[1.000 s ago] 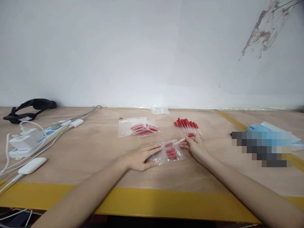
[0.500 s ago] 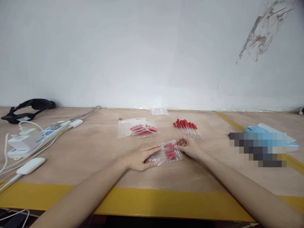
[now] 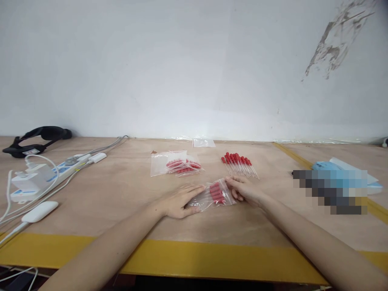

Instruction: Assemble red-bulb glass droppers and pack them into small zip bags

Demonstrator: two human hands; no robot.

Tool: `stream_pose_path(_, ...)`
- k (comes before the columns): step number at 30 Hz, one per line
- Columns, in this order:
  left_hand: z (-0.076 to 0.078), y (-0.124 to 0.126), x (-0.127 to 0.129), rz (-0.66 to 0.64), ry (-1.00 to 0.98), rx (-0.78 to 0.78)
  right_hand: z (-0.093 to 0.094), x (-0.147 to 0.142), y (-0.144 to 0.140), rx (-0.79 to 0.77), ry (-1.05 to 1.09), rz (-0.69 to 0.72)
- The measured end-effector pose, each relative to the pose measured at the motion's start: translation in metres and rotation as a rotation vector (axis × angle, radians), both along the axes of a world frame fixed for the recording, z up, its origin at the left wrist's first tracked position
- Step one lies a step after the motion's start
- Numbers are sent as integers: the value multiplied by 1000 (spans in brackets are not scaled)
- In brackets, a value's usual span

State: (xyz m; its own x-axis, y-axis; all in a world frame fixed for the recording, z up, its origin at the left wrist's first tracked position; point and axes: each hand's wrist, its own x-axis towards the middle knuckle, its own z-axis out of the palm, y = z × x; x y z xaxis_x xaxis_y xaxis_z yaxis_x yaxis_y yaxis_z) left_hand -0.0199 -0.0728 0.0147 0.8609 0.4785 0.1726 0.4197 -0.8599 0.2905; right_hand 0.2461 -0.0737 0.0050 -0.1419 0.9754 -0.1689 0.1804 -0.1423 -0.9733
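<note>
A small clear plastic bag (image 3: 212,196) with several red-capped droppers inside lies on the wooden table (image 3: 121,194) between my hands. My left hand (image 3: 178,201) lies flat on the bag's left end, pinning it down. My right hand (image 3: 245,190) pinches the bag's right edge with its fingers. Behind my right hand, a loose row of red-capped droppers (image 3: 239,162) rests on the table. A pile of filled bags (image 3: 177,165) sits behind my left hand.
An empty clear bag (image 3: 203,142) lies by the wall. At the left are a power strip (image 3: 65,166) with white adapters and cables, a white device (image 3: 39,211) and a black strap (image 3: 36,137). Blue and white items (image 3: 330,165) lie at the right. Yellow tape (image 3: 197,258) lines the table's front edge.
My right hand put the dropper it held into the bag, then closed its fingers on the bag's right edge. My left hand stayed flat on the bag.
</note>
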Motion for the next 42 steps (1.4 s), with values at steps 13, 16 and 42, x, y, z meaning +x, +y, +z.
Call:
stream_pose_path(13, 1, 3, 2, 174, -306, 163, 11, 8, -5, -11, 164, 22)
stream_pose_path(16, 3, 17, -7, 431, -486, 328, 25, 25, -1, -2, 305, -95)
stream_pose_path(42, -15, 90, -84, 1065, 18, 156, 0, -59, 78, -165, 350, -180)
